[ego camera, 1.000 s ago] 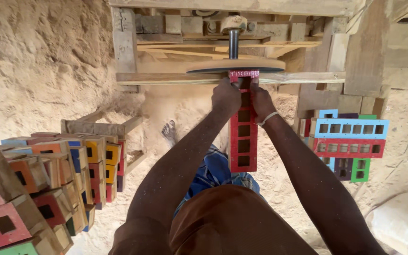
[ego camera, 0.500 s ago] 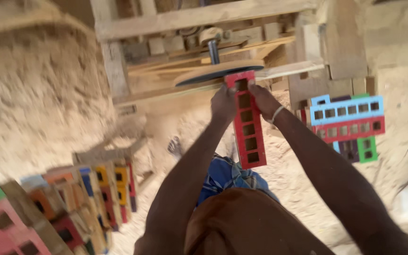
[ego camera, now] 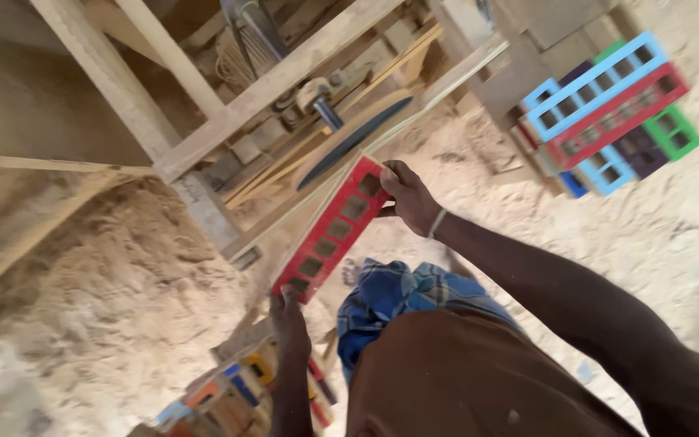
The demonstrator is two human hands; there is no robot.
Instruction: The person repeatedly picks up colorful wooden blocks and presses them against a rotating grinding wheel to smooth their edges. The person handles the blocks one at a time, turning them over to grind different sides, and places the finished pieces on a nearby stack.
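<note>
Floor: sawdust-covered ground (ego camera: 107, 283) under both hands | Bench: wooden saw frame (ego camera: 228, 121), disc blade (ego camera: 349, 142) just above right hand (ego camera: 410, 198) | Red slotted frame (ego camera: 332, 229): right hand grips top end, left hand (ego camera: 289, 311) grips bottom end | Coloured frames stack (ego camera: 608, 105) well right.

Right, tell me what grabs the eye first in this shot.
First the long red wooden frame with its row of square openings, held slanted mid-picture, the right hand on its upper end and the left hand at its lower end. Its top sits beside a dark circular saw blade in a rough wooden bench. At the upper right, a stack of blue, red and green frames lies on sawdust.
</note>
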